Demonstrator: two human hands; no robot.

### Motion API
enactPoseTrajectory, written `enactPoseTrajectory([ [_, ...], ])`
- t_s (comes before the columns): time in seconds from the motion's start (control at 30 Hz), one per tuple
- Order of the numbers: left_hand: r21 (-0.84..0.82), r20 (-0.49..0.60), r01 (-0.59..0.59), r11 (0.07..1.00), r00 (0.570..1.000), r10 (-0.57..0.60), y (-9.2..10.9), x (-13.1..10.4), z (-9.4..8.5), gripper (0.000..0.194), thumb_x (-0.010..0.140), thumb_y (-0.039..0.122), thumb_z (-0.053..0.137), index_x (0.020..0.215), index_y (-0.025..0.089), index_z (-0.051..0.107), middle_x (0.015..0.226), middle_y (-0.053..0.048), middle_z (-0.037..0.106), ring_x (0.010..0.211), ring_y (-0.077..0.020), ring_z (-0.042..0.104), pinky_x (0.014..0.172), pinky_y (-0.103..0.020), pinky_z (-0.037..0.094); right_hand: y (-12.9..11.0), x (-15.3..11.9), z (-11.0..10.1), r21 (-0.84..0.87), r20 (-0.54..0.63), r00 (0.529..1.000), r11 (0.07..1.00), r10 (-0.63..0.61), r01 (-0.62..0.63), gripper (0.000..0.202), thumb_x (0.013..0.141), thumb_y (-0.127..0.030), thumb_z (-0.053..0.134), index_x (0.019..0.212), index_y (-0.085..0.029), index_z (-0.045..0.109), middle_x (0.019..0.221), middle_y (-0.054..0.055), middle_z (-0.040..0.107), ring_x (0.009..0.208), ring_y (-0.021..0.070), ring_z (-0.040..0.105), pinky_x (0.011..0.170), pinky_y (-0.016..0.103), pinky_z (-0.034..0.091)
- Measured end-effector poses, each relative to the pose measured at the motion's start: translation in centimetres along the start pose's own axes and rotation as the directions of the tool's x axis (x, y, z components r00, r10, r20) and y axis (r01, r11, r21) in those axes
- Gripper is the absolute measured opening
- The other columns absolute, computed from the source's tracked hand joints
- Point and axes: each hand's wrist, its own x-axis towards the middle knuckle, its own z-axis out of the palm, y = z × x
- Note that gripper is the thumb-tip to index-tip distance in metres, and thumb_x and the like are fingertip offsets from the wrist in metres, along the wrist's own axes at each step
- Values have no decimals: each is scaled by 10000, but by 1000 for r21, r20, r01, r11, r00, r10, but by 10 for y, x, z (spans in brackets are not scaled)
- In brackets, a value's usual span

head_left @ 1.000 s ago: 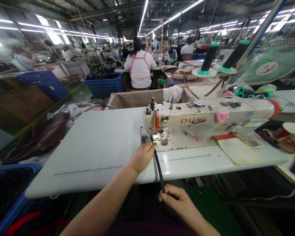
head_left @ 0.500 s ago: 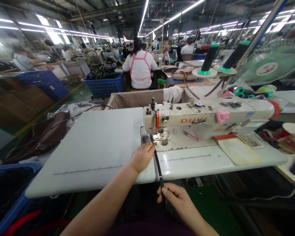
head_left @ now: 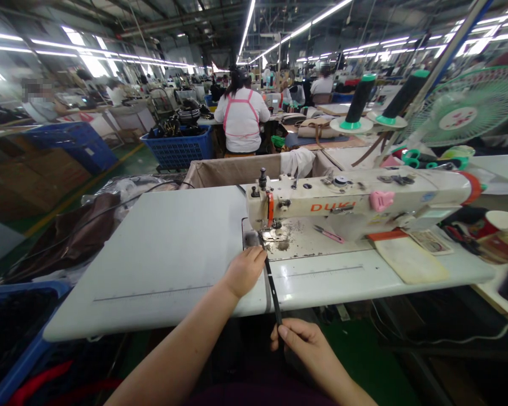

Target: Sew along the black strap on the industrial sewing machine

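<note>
A narrow black strip [head_left: 273, 290] runs from under the needle area of the white sewing machine [head_left: 355, 194] over the table's front edge. My left hand [head_left: 246, 270] rests on the table just in front of the needle, its fingers closed together on the strip. Below the table edge, my right hand [head_left: 298, 337] pinches the strip between thumb and fingers. A small light mark shows on the strip between my two hands. Behind the machine head, a bit of dark strip [head_left: 240, 190] shows at the table's back edge.
Pink-handled snips [head_left: 329, 234] and a yellowish cloth pad [head_left: 408, 262] lie right of the needle. Thread cones [head_left: 362, 101] and a green fan [head_left: 461, 115] stand behind. A blue crate [head_left: 51, 290] is at left. A person in white [head_left: 243, 121] sits ahead.
The light mark on the strip has moved up from near my right hand toward my left hand. Dark strip now shows behind the machine head. Both hands are nearly where they were.
</note>
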Motion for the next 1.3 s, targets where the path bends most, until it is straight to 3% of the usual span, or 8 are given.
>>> enactPoseTrajectory([
  [0.57, -19, 15, -15, 1000, 1000, 15, -1, 0, -1, 193, 1045, 163, 464, 1070, 122, 651, 1179, -176, 683, 1089, -263, 684, 1012, -438, 596, 1, 1, 0, 1, -6, 1000, 1000, 1, -1, 576, 908, -718, 643, 772, -177, 786, 721, 59, 707, 713, 189, 583, 698, 319, 425],
  [0.77, -83, 53, 55, 995, 997, -51, -1, 3, 1, 212, 1027, 141, 474, 1177, 135, 624, 1251, -167, 660, 1246, -278, 630, 1117, -474, 542, -1, 0, -1, -2, -10, 1000, 1000, 19, -19, 562, 894, -711, 660, 772, -179, 791, 721, 59, 712, 703, 185, 566, 687, 313, 421],
  [1.0, -98, 27, 95, 991, 995, -93, -1, 4, 4, 294, 1013, 148, 481, 1286, 131, 590, 1300, -179, 647, 1254, -286, 634, 1121, -488, 541, 0, 0, -2, 19, 6, 1000, 999, 29, -29, 546, 891, -703, 669, 776, -183, 787, 722, 58, 711, 708, 193, 584, 700, 313, 451],
  [1.3, -45, -1, 10, 999, 1000, -10, -1, 2, -2, 212, 1029, 149, 464, 1120, 138, 655, 1221, -175, 679, 1114, -260, 688, 1023, -448, 597, 3, 1, -4, -90, 73, 992, 990, -99, 105, 484, 912, -637, 679, 760, -182, 743, 810, 54, 654, 788, 196, 595, 761, 318, 452],
])
